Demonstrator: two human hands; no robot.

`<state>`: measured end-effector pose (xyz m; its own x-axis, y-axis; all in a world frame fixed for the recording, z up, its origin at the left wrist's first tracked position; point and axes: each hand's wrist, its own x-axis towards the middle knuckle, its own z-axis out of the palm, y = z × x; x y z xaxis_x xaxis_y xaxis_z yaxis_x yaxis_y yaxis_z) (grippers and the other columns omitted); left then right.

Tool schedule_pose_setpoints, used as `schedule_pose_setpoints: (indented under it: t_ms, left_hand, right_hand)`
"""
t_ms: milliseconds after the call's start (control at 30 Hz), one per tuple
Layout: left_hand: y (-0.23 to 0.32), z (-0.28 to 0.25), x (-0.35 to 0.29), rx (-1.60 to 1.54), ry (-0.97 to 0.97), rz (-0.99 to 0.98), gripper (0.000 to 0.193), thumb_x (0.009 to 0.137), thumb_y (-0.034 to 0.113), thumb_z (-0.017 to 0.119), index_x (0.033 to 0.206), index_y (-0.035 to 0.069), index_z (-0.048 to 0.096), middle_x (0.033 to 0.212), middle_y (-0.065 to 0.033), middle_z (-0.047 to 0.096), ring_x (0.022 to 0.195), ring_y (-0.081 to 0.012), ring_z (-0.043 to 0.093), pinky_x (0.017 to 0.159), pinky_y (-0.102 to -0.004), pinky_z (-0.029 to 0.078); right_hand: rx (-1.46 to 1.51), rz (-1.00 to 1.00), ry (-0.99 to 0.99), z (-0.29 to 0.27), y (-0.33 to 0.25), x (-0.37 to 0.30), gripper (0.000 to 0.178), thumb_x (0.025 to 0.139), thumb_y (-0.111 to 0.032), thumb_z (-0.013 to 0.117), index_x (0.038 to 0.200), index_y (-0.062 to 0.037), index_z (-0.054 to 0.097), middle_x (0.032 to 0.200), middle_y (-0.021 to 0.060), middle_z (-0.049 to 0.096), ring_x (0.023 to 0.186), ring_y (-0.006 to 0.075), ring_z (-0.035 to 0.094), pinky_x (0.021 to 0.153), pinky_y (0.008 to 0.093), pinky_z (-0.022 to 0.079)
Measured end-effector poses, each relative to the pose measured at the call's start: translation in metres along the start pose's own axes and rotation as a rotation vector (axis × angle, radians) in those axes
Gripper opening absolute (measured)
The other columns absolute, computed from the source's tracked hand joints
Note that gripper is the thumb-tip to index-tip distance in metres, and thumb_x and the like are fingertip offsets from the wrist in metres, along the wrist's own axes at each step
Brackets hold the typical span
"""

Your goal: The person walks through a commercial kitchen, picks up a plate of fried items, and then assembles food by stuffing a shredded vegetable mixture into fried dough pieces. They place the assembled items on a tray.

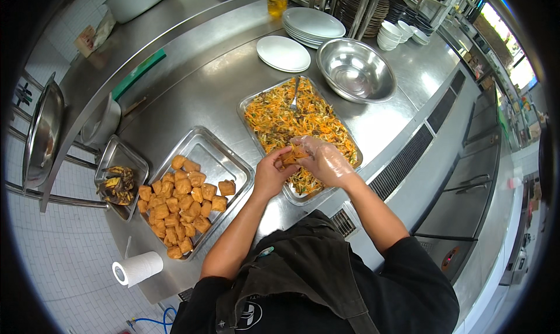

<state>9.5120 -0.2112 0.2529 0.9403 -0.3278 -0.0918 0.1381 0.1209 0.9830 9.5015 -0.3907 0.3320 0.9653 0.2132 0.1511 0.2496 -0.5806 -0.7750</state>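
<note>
My left hand [272, 174], bare, grips a brown fried tofu piece [293, 155] between thumb and fingers, above the near part of a metal tray [357, 157] of shredded vegetable mix [303, 119]. My right hand [328, 160] wears a clear plastic glove. Its fingers are closed together against the tofu's right side; whatever they pinch is hidden. A fork or spoon with a metal handle [295, 98] rests in the mix, toward the far end. To the left, many fried tofu pieces [181, 200] are heaped in a second metal tray [220, 155].
Beyond the vegetable tray sit a steel bowl [357, 68], white oval plates [284, 53] and stacked white bowls [389, 35]. At far left are a small tray [129, 150] of dark yellowish pieces and a paper roll [138, 268]. A raised metal shelf [169, 28] runs along the back.
</note>
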Motion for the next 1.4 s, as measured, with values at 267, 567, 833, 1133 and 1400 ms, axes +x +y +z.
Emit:
schedule_pose_setpoints:
  t_ms: [267,567,833,1133,1400]
  left_hand:
    - [0.015,0.001,0.001,-0.037,-0.048,-0.066,0.053,0.085,-0.004,0.076,0.134,-0.002,0.056,0.118,-0.0108,0.068,0.107,-0.0157,0.067,0.091,-0.0275,0.055]
    - [0.000,-0.010,0.005,-0.168,-0.104,-0.019,0.056,0.088,-0.002,0.074,0.139,-0.002,0.053,0.126,-0.0105,0.064,0.110,-0.0167,0.065,0.092,-0.0284,0.056]
    - [-0.002,-0.015,0.011,-0.469,-0.128,-0.152,0.047,0.098,0.005,0.063,0.143,0.001,0.049,0.129,-0.0102,0.062,0.108,-0.0174,0.066,0.092,-0.0336,0.059]
    - [0.011,-0.015,0.012,-0.481,-0.097,-0.171,0.045,0.098,0.004,0.063,0.142,0.004,0.050,0.123,-0.0084,0.066,0.106,-0.0168,0.067,0.090,-0.0324,0.059]
    - [0.015,-0.012,0.017,-0.461,-0.130,-0.121,0.046,0.097,0.006,0.064,0.141,0.004,0.050,0.126,-0.0086,0.063,0.109,-0.0175,0.066,0.092,-0.0338,0.059]
  right_hand:
    - [-0.199,0.009,-0.068,-0.011,0.002,0.012,0.013,0.086,-0.013,0.071,0.091,-0.0005,0.072,0.086,0.0195,0.068,0.081,0.0383,0.066,0.074,0.0424,0.053]
    - [-0.174,-0.178,-0.160,-0.010,0.018,0.019,0.017,0.087,-0.017,0.067,0.084,-0.0010,0.070,0.081,0.0225,0.066,0.080,0.0407,0.065,0.074,0.0475,0.051]
    - [0.022,0.131,-0.110,-0.016,0.002,0.019,0.018,0.085,-0.016,0.068,0.098,-0.0035,0.070,0.099,0.0155,0.067,0.094,0.0327,0.066,0.081,0.0414,0.052]
    - [-0.135,-0.174,-0.006,-0.018,0.021,0.025,0.023,0.086,-0.027,0.075,0.093,-0.0053,0.076,0.094,0.0138,0.070,0.095,0.0309,0.066,0.085,0.0394,0.053]
    - [-0.070,-0.204,-0.084,-0.040,0.000,0.029,0.014,0.084,-0.018,0.076,0.088,-0.0054,0.076,0.101,0.0139,0.071,0.091,0.0283,0.068,0.079,0.0389,0.054]
